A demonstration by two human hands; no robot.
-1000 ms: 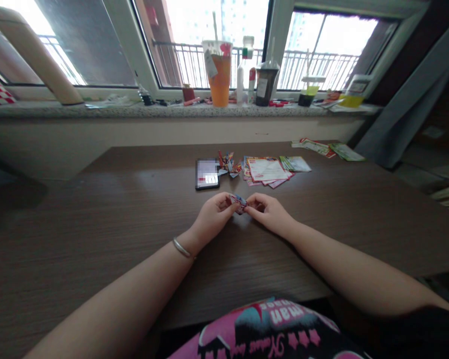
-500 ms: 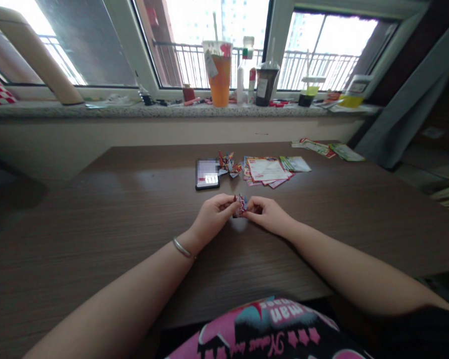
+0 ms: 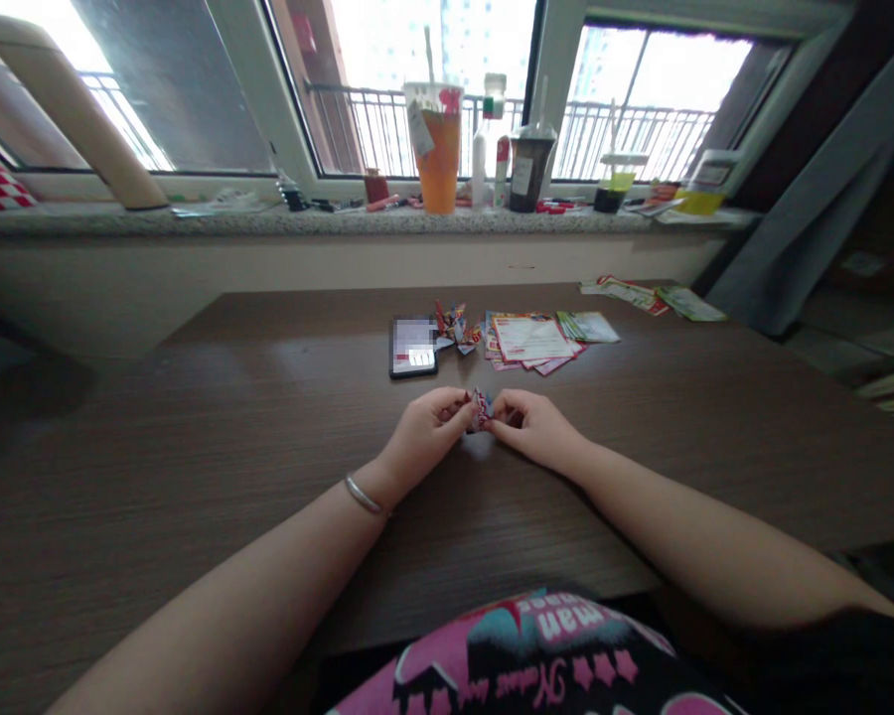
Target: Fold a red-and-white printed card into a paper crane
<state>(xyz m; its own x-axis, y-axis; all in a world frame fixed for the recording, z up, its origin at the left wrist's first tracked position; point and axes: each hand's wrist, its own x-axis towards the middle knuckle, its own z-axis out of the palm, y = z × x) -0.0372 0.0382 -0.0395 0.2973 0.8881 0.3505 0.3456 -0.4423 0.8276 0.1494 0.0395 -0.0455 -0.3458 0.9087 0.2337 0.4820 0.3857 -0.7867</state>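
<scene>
Between my fingertips is a small piece of folded printed paper (image 3: 479,410), patterned in red, white and blue. My left hand (image 3: 430,422) pinches its left side, and a metal bangle sits on that wrist. On the opposite side, my right hand (image 3: 530,422) grips the edge with thumb and forefinger. The fingers partly cover the paper, so its full shape is hidden. Just beyond my hands lie several folded colourful paper pieces (image 3: 459,330) in a small heap. A phone (image 3: 413,348) with a lit screen touches or nearly touches that heap on its left.
Stacked printed sheets (image 3: 532,338) lie right of the heap, on the brown wooden table (image 3: 216,447). More green and red sheets (image 3: 630,294) rest at the far right. Drink cups, including a tall orange one (image 3: 439,159), and bottles line the stone windowsill (image 3: 216,220).
The paper between my fingers has turned or bent slightly, and my right fingertips have shifted a little. Both arms and everything else on the table stay in place.
</scene>
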